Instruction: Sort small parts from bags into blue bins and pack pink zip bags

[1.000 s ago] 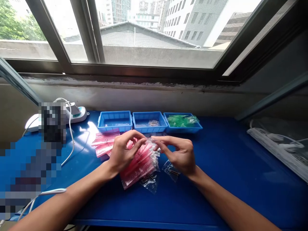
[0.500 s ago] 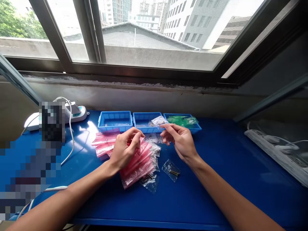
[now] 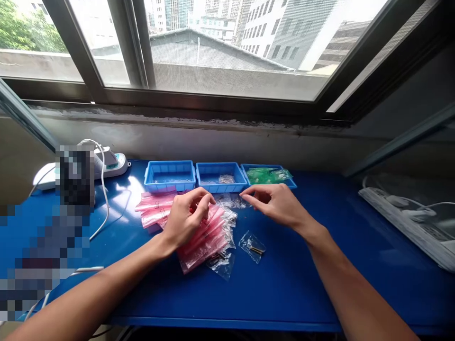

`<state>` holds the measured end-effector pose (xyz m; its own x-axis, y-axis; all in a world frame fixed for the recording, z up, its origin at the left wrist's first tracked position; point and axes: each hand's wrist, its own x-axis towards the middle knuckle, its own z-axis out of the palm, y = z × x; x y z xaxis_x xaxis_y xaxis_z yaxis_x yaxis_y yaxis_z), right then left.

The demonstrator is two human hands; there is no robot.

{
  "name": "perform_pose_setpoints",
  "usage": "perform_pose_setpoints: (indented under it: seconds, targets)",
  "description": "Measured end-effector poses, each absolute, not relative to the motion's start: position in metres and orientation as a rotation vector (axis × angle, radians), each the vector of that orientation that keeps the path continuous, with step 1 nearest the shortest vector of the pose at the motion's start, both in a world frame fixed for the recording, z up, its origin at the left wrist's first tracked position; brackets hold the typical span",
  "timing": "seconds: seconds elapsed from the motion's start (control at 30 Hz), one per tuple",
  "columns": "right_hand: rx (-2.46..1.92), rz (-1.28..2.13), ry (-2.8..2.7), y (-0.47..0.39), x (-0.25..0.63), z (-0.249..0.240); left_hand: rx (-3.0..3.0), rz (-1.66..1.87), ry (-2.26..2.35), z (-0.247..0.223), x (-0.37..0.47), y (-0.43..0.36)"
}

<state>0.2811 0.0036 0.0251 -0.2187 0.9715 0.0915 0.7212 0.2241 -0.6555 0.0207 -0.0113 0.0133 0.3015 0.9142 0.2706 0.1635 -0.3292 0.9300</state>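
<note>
Over a fanned stack of pink plastic bags is my left hand, its fingers curled and the thumb bent in towards them; what they hold, if anything, is hidden. My right hand has thumb and forefinger pinched together at the edge of a small clear bag, just in front of the middle blue tray. More clear bags with small metal parts lie along the stack's right side. Apart from these, another clear bag holds brass-coloured pins or screws.
The left blue tray has thin metal pieces in it; small metal parts lie in the middle tray. Green bags fill the right one. Power strips with white cables stand at the left and right. A window is behind.
My right hand has turned palm down and lowered slightly. The shiny clear packet seen by its fingertips over the middle tray is now gone from there. My left hand has barely moved.
</note>
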Motion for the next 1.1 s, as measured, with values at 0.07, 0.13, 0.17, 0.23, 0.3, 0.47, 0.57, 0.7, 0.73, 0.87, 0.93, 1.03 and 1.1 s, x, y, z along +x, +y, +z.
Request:
perform_pose_setpoints:
  seconds: [0.07,0.13,0.17,0.23,0.3,0.47,0.57,0.7,0.73,0.87,0.93,1.03,1.1]
  targets:
    - [-1.653,0.633,-2.187,0.005,0.286,0.025,1.720,1.098,0.987,0.013,0.021,-0.011]
    - [-1.740,0.594,-2.278,0.007,0.289,0.022,1.732,1.100,0.990,0.013,0.021,-0.011]
    - [-1.780,0.561,-2.307,0.008,0.289,0.021,1.736,1.102,0.990,0.013,0.021,-0.012]
    - [-1.846,0.484,-2.359,0.008,0.289,0.019,1.744,1.102,0.988,0.013,0.021,-0.012]
    - [-1.898,0.409,-2.390,0.008,0.288,0.018,1.750,1.095,0.987,0.013,0.021,-0.012]
    - [-1.950,0.344,-2.388,0.006,0.283,0.021,1.767,1.083,1.003,0.013,0.022,-0.012]
    - [-1.980,0.272,-2.419,0.004,0.276,0.023,1.773,1.075,1.009,0.013,0.022,-0.012]
    - [-2.006,0.127,-2.501,0.000,0.266,0.026,1.778,1.072,1.006,0.013,0.022,-0.012]
    - [-2.005,0.110,-2.515,-0.001,0.264,0.027,1.780,1.072,1.004,0.013,0.022,-0.012]
    - [-1.985,0.160,-2.515,-0.004,0.261,0.032,1.795,1.062,1.002,0.013,0.022,-0.012]
    - [-1.986,0.193,-2.508,-0.005,0.261,0.033,1.801,1.057,1.005,0.014,0.022,-0.012]
    - [-1.991,0.204,-2.528,-0.007,0.260,0.034,1.807,1.048,1.010,0.014,0.022,-0.012]
    - [-1.984,0.215,-2.547,-0.008,0.260,0.034,1.808,1.041,1.015,0.014,0.022,-0.012]
